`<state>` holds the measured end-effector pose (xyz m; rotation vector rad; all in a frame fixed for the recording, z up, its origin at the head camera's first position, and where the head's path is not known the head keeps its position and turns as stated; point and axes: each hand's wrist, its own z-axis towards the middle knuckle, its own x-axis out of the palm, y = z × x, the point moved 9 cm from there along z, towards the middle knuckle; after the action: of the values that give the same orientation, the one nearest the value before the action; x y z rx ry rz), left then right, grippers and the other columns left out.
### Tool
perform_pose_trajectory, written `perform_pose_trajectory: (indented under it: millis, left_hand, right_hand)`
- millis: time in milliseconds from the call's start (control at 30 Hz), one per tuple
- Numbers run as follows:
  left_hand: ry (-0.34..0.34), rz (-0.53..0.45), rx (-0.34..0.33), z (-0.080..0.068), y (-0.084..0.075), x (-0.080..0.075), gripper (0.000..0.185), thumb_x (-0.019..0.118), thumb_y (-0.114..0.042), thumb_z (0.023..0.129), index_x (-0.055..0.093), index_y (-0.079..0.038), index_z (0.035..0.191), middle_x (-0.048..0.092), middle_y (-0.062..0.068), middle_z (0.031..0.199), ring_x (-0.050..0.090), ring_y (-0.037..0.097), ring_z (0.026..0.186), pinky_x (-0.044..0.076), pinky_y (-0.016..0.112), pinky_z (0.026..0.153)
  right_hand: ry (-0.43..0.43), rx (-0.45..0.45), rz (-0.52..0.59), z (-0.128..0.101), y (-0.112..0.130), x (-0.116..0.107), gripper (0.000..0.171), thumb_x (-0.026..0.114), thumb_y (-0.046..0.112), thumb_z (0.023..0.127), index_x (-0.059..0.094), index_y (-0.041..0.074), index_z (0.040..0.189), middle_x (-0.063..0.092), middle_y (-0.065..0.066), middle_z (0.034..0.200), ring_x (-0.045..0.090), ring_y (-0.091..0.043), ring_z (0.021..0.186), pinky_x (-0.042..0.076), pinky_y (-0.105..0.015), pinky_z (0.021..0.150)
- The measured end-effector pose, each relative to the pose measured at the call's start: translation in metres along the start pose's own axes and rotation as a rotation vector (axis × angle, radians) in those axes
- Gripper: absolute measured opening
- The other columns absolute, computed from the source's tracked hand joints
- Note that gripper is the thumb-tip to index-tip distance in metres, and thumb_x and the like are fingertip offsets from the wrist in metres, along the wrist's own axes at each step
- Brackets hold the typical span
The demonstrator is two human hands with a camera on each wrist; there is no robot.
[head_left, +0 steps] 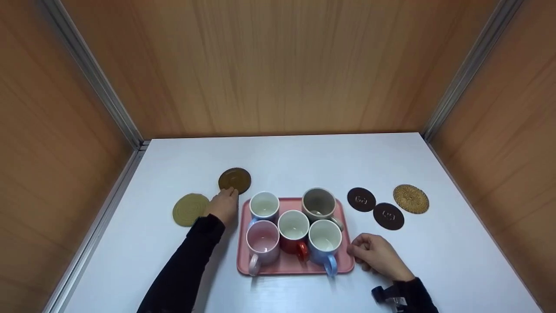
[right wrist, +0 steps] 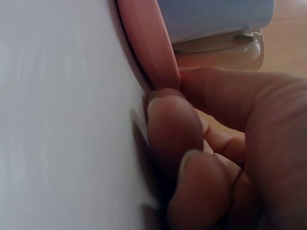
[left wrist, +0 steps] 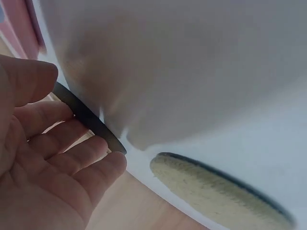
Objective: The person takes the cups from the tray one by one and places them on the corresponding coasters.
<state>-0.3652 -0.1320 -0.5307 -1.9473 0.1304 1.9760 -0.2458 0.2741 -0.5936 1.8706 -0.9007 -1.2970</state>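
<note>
My left hand (head_left: pixel 224 204) is open, fingertips on the near edge of the brown coaster (head_left: pixel 234 180), far-left of the pink tray (head_left: pixel 243 256) on the worktop (head_left: pixel 456 261). Thin, stiff disc, prob. light and lying flat w/ no lip, so I'd slide it or lift it by the rim. Right hand (head_left: pixel 377 255) is curled, fingertips against the tray's right edge; can't tell if it really grips.
</note>
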Motion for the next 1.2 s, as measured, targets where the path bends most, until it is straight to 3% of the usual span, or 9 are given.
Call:
perform_pose_trajectory:
  millis: [133,433,667,833,967,1200]
  left_hand:
    - [0.002,0.035,-0.026,0.012,0.003,0.003,0.041,0.035,0.007,0.108,0.056,0.016,0.142,0.057,0.036,0.148,0.055,0.053,0.139,0.05,0.063,0.112]
    - [-0.066,0.087,-0.082,0.044,0.012,0.015,0.04,0.04,0.002,0.106,0.056,0.017,0.14,0.06,0.033,0.14,0.058,0.051,0.128,0.054,0.062,0.103]
    - [0.046,0.036,-0.155,0.055,0.015,0.015,0.044,0.041,0.001,0.107,0.051,0.015,0.147,0.054,0.032,0.151,0.051,0.051,0.14,0.048,0.063,0.113]
    - [0.128,-0.019,-0.192,0.059,0.02,0.016,0.054,0.045,-0.006,0.107,0.041,0.011,0.157,0.041,0.03,0.166,0.037,0.049,0.155,0.036,0.064,0.124]
    - [0.141,-0.066,-0.207,0.062,0.025,0.021,0.059,0.048,-0.013,0.108,0.035,0.009,0.161,0.033,0.029,0.17,0.028,0.049,0.16,0.03,0.065,0.128]
    - [0.154,-0.14,-0.219,0.06,0.031,0.026,0.065,0.054,-0.017,0.107,0.032,0.005,0.164,0.026,0.026,0.174,0.026,0.048,0.161,0.029,0.065,0.128]
  right_hand:
    - [0.002,-0.001,0.001,0.0,0.001,0.0,0.029,0.078,0.036,0.097,0.069,0.008,0.099,0.067,0.0,0.071,0.058,-0.012,0.055,0.051,-0.027,0.05]
    - [0.0,-0.011,0.006,0.001,0.001,0.0,0.029,0.077,0.035,0.098,0.069,0.007,0.099,0.067,-0.001,0.071,0.059,-0.012,0.055,0.051,-0.026,0.05]
    - [-0.011,-0.005,-0.009,0.001,0.0,0.0,0.03,0.077,0.036,0.097,0.07,0.008,0.099,0.067,0.0,0.071,0.059,-0.012,0.056,0.052,-0.026,0.052]
    - [-0.009,0.009,-0.002,0.001,0.0,-0.001,0.031,0.078,0.037,0.097,0.07,0.008,0.1,0.067,0.0,0.072,0.06,-0.013,0.057,0.052,-0.027,0.053]
    - [-0.008,0.014,0.005,0.001,0.0,-0.001,0.03,0.078,0.037,0.097,0.07,0.008,0.099,0.067,0.0,0.072,0.06,-0.012,0.057,0.052,-0.027,0.053]
    - [-0.011,0.01,0.0,0.001,-0.001,0.0,0.029,0.078,0.036,0.097,0.069,0.008,0.099,0.067,0.0,0.072,0.06,-0.013,0.057,0.052,-0.027,0.052]
